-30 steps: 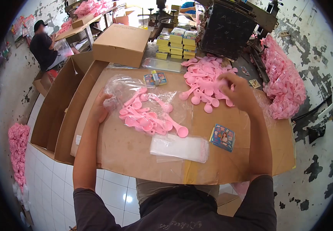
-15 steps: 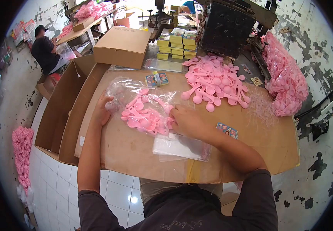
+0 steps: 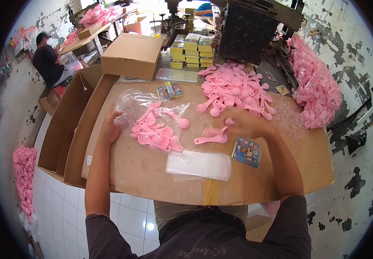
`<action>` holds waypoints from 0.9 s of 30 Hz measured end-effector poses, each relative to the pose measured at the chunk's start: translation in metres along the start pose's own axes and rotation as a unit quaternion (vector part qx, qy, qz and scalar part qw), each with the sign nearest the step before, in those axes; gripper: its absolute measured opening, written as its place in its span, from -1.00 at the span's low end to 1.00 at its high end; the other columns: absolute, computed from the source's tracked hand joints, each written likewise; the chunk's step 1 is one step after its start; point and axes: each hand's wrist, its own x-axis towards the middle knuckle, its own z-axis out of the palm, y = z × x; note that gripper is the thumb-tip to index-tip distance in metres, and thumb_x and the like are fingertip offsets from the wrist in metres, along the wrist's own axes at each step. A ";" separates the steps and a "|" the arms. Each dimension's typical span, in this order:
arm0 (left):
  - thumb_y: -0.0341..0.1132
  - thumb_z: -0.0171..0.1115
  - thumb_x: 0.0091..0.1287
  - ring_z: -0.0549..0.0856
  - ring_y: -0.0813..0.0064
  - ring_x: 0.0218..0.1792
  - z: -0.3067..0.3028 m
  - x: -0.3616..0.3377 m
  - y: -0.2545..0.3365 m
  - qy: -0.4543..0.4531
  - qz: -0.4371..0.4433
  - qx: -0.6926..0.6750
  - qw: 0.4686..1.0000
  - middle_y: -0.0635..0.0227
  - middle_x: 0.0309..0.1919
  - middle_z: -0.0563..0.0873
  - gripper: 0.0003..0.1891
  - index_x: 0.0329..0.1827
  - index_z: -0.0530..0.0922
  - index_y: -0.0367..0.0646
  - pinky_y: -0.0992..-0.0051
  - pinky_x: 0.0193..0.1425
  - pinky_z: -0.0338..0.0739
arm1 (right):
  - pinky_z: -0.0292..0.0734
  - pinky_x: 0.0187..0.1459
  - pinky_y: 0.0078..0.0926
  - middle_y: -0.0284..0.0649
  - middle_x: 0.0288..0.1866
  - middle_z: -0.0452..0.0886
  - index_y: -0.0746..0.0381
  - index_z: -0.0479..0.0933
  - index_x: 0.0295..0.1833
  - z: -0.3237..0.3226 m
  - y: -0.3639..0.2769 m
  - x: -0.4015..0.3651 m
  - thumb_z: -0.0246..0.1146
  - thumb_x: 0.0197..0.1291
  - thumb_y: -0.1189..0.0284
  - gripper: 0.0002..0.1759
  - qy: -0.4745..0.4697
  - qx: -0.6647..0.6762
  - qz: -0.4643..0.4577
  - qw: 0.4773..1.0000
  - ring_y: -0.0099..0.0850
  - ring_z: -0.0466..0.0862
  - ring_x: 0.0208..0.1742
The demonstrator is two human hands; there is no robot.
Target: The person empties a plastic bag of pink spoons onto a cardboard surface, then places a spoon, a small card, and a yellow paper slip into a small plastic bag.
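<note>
At the left of the cardboard-covered table, my left hand (image 3: 111, 124) has its fingers closed on the bunched edge of a clear plastic bag (image 3: 128, 101). Pink plastic spoons (image 3: 154, 134) lie inside that bag. My right hand (image 3: 248, 124) is smeared by motion just below the large spoon pile (image 3: 234, 86). A few loose spoons (image 3: 213, 138) show at its fingertips, partly blurred; I cannot tell whether it grips them. Below are a stack of clear flat sleeves (image 3: 198, 165) and a pile of blue printed cards (image 3: 247, 152).
Behind the bag lies a banded card bundle (image 3: 169, 91). Yellow-edged card stacks (image 3: 191, 52), a closed carton (image 3: 131, 54) and a black machine (image 3: 247, 36) stand at the back. Open cartons (image 3: 72, 121) line the left side. Full pink bags (image 3: 316, 86) rise at right; a person (image 3: 47, 60) sits far left.
My right hand has moved right, from the bag toward the spoon pile, uncovering the blue cards. Loose spoons now show beside it. My left hand stays at the bag.
</note>
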 end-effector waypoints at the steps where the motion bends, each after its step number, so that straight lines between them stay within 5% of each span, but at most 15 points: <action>1: -0.32 0.14 0.35 0.59 0.27 0.34 -0.001 0.000 0.000 -0.001 -0.003 0.004 1.000 0.20 0.37 0.60 -0.33 0.59 0.35 -0.09 0.21 0.39 0.53 | 0.56 -0.07 -0.26 -0.07 0.00 0.59 0.27 0.60 -0.04 0.013 -0.008 -0.003 0.28 0.30 0.48 -0.84 -0.007 0.005 0.012 1.000 -0.22 0.67 -0.08; 6: -0.30 0.15 0.36 0.59 0.27 0.33 -0.003 0.002 -0.001 -0.006 -0.006 0.006 1.000 0.22 0.39 0.60 -0.34 0.58 0.37 -0.08 0.22 0.39 0.50 | 0.58 -0.02 -0.23 -0.14 0.16 0.59 0.23 0.58 -0.03 0.042 -0.029 0.001 0.34 0.30 0.49 -0.84 -0.072 -0.008 0.136 0.988 -0.20 0.67 0.05; 9: -0.29 0.15 0.35 0.59 0.27 0.32 -0.003 0.001 -0.002 0.016 -0.016 0.011 1.000 0.24 0.39 0.60 -0.34 0.57 0.39 -0.07 0.25 0.36 0.50 | 0.59 -0.02 -0.18 -0.02 0.14 0.54 0.25 0.57 0.01 0.023 -0.027 0.006 0.31 0.33 0.45 -0.81 -0.121 0.044 0.177 0.976 -0.08 0.70 -0.05; 12: -0.29 0.16 0.35 0.60 0.28 0.31 -0.003 0.002 -0.002 0.017 -0.010 0.010 1.000 0.25 0.38 0.61 -0.34 0.57 0.39 -0.07 0.26 0.34 0.50 | 0.59 -0.05 -0.18 -0.05 0.04 0.59 0.26 0.59 0.03 0.018 0.002 0.006 0.31 0.32 0.46 -0.80 -0.049 -0.093 0.188 0.977 -0.09 0.71 -0.08; 15: -0.28 0.17 0.34 0.60 0.29 0.31 -0.005 0.005 -0.003 0.005 -0.008 0.002 1.000 0.24 0.37 0.62 -0.34 0.57 0.40 -0.06 0.25 0.33 0.50 | 0.60 0.03 -0.13 -0.08 -0.01 0.66 0.28 0.59 0.07 0.020 0.024 0.002 0.27 0.29 0.51 -0.75 0.133 -0.261 0.224 0.930 -0.09 0.68 -0.04; 18: -0.27 0.19 0.34 0.60 0.29 0.30 -0.010 0.006 -0.008 0.003 -0.008 -0.002 1.000 0.24 0.35 0.63 -0.34 0.57 0.40 -0.06 0.23 0.34 0.49 | 0.62 0.10 -0.17 -0.05 0.08 0.68 0.29 0.60 0.06 0.015 0.013 0.005 0.31 0.28 0.53 -0.75 0.230 -0.379 0.142 0.885 -0.07 0.70 0.04; 21: -0.27 0.19 0.34 0.60 0.30 0.31 -0.014 0.010 -0.008 -0.006 -0.020 0.001 1.000 0.25 0.36 0.63 -0.34 0.57 0.40 -0.05 0.23 0.35 0.48 | 0.58 0.20 -0.13 -0.02 0.20 0.63 0.27 0.58 0.14 0.027 -0.015 0.026 0.29 0.29 0.53 -0.69 0.164 -0.074 0.003 0.984 -0.05 0.68 0.11; 23: -0.27 0.19 0.35 0.60 0.30 0.31 -0.013 0.010 -0.007 -0.006 -0.025 0.001 1.000 0.26 0.36 0.63 -0.34 0.57 0.40 -0.05 0.24 0.35 0.48 | 0.57 0.25 -0.11 -0.04 0.13 0.66 0.29 0.59 0.10 0.051 -0.041 0.041 0.29 0.29 0.51 -0.73 0.048 -0.024 0.010 0.998 -0.03 0.66 0.17; 26: -0.27 0.19 0.35 0.60 0.31 0.30 -0.015 0.009 -0.009 -0.004 -0.023 -0.004 1.000 0.26 0.37 0.62 -0.34 0.58 0.39 -0.05 0.26 0.37 0.47 | 0.51 0.29 -0.09 -0.04 0.09 0.69 0.25 0.67 0.07 0.097 -0.037 0.071 0.30 0.27 0.48 -0.73 0.152 -0.150 -0.042 0.976 -0.07 0.63 0.25; 27: -0.25 0.20 0.36 0.58 0.28 0.34 -0.016 0.009 -0.008 -0.012 -0.021 0.000 1.000 0.24 0.38 0.61 -0.35 0.57 0.40 -0.09 0.22 0.43 0.43 | 0.51 0.30 -0.08 -0.02 0.13 0.68 0.25 0.67 0.10 0.105 -0.030 0.084 0.32 0.24 0.47 -0.69 0.080 -0.179 -0.002 0.981 -0.04 0.62 0.28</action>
